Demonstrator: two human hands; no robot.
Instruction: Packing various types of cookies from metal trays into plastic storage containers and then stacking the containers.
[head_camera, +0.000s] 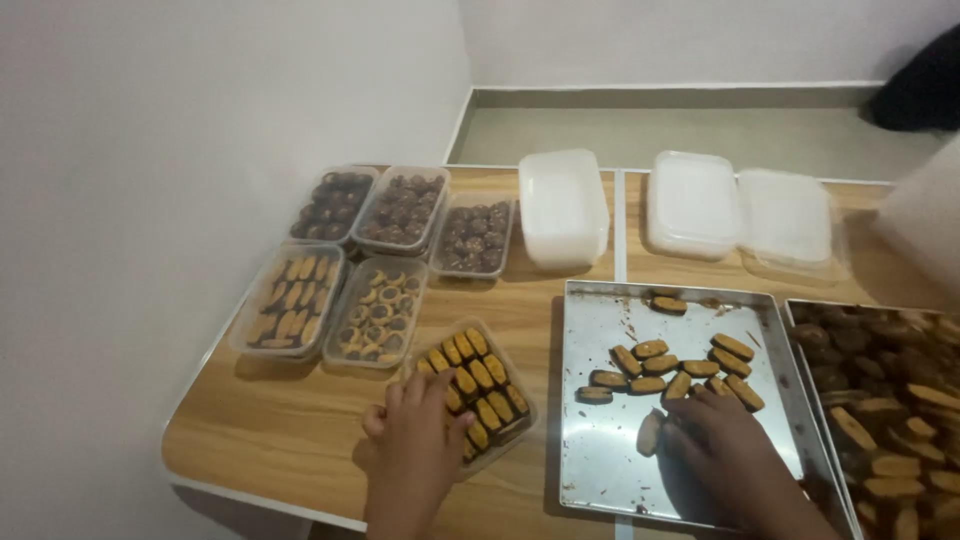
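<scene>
On the wooden table (290, 430), head view | left hand (415, 440) lay fingers-down on the clear box of cookies (478, 385), steadying it, gripping nothing | right hand (725, 450) half-curled over the metal tray (600, 470) — its hold on any cookie unclear | bare wood toward the near edge.

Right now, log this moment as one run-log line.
left hand: on clear tub of oblong cookies | right hand: on metal tray, at loose cookies | five filled tubs behind
</scene>
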